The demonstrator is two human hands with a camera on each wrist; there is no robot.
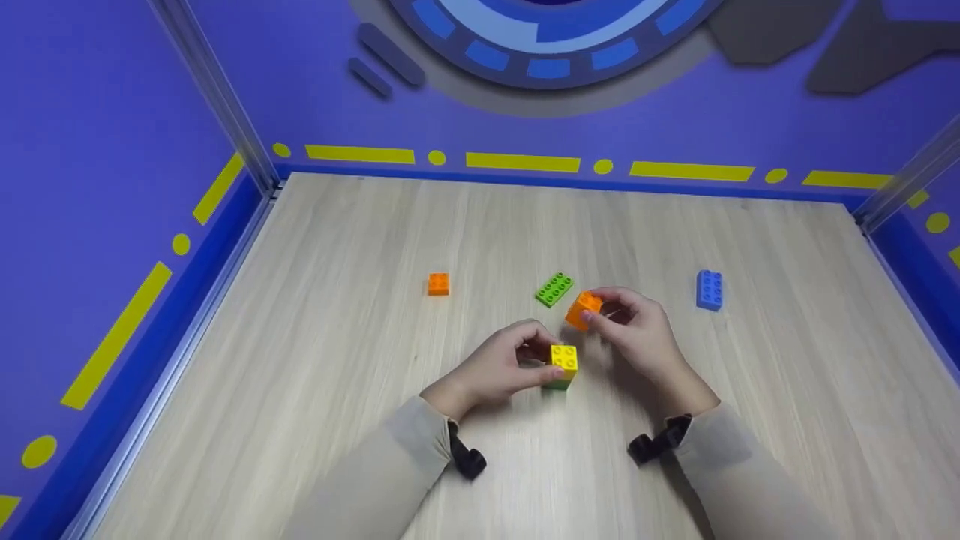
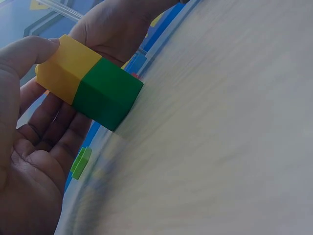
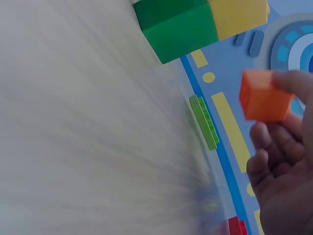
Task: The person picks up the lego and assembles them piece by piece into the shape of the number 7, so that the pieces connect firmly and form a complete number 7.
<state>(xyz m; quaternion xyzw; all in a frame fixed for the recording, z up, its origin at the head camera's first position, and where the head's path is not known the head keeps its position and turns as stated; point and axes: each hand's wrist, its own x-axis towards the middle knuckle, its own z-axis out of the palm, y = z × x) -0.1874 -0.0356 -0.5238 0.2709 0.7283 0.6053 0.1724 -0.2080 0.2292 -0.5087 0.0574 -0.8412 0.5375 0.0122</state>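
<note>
My left hand [image 1: 504,365] grips a yellow brick [image 1: 564,355] between thumb and fingers. Joined under it is a dark green brick [image 2: 107,93], whose base meets the tabletop in the left wrist view. An orange brick [image 1: 583,310] is pinched between the thumb and fingers of my right hand [image 1: 641,337]. It is held up, apart from the yellow and green stack and slightly beyond it to the right. Just behind the orange brick, a flat light green brick [image 1: 554,289] lies on the table.
A small orange brick [image 1: 439,284] lies to the left, and a long blue brick [image 1: 709,290] to the right. Part of a red brick [image 3: 236,226] shows low in the right wrist view. Blue panels [image 1: 525,135] border the wooden table [image 1: 337,262].
</note>
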